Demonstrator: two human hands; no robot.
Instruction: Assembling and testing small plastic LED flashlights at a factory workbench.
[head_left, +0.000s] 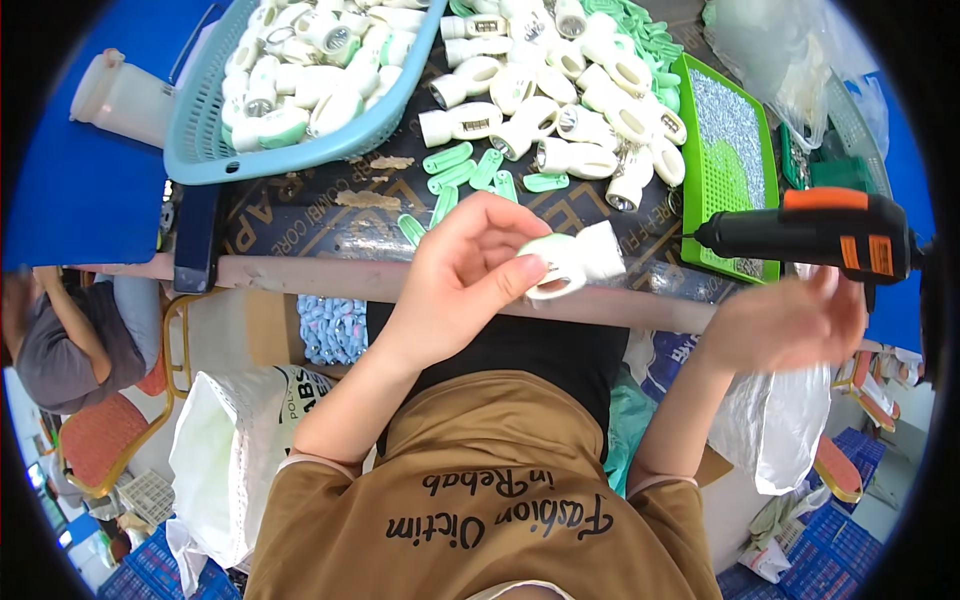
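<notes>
My left hand (460, 265) is closed around a small white flashlight (590, 255), above the near edge of the table. A pale green part shows on its upper side, and its head points right. My right hand (785, 320) is smeared by motion at the right, just below a black and orange electric screwdriver (800, 232); whether it touches the tool I cannot tell. Several loose green plastic pieces (450, 172) lie on the table beyond my left hand. Behind them is a heap of white flashlights (530, 120).
A blue basket (195, 150) of flashlights stands at the far left, near a translucent jug (125, 100). On the right, a bright green tray (765, 150) holds many small silvery pieces. More green parts (650, 40) are heaped behind. Another person (80, 335) sits at the left.
</notes>
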